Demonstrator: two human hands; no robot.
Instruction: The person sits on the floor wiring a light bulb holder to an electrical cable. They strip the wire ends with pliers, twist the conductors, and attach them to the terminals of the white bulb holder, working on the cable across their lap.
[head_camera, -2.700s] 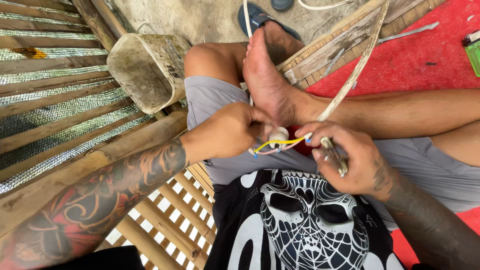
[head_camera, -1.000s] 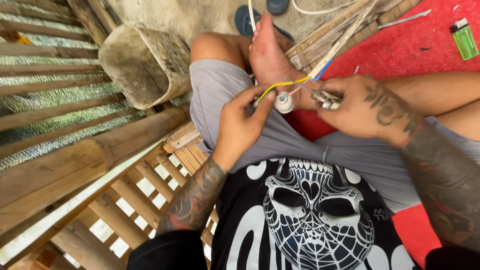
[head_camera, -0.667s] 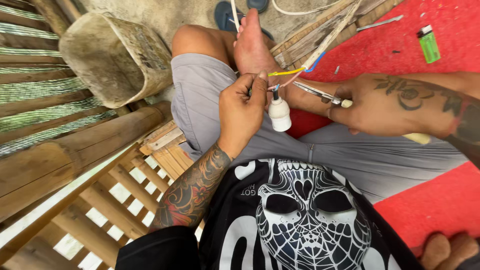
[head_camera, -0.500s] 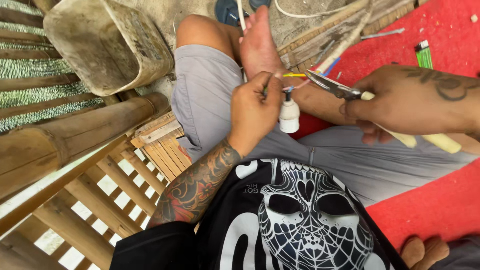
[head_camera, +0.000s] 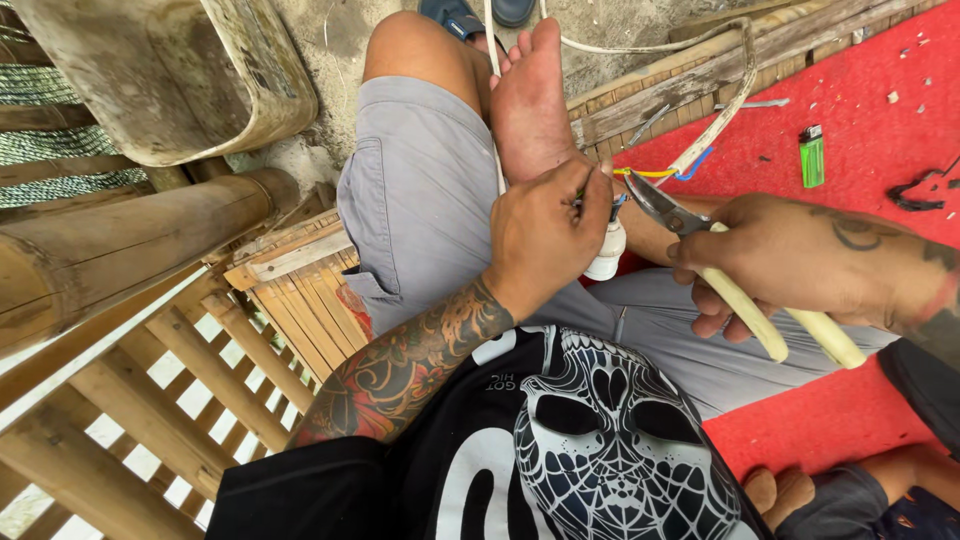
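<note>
White lamp socket (head_camera: 606, 252) pinched in left hand (head_camera: 545, 232) grip, right hand (head_camera: 800, 262) clenching pliers (head_camera: 700, 262) just beside.

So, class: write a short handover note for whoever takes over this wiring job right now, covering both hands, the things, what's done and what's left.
Left hand: pinching the wires at the top of the white lamp socket, held over the lap.
Right hand: gripping cream-handled pliers, jaws open and pointed at the socket.
Cable: runs up over the bamboo edge; its yellow and blue wires are bared.
Green lighter lies on the red mat.
Done: cable sheath stripped.
Left: whether the wires are fixed in the socket cannot be seen.
</note>
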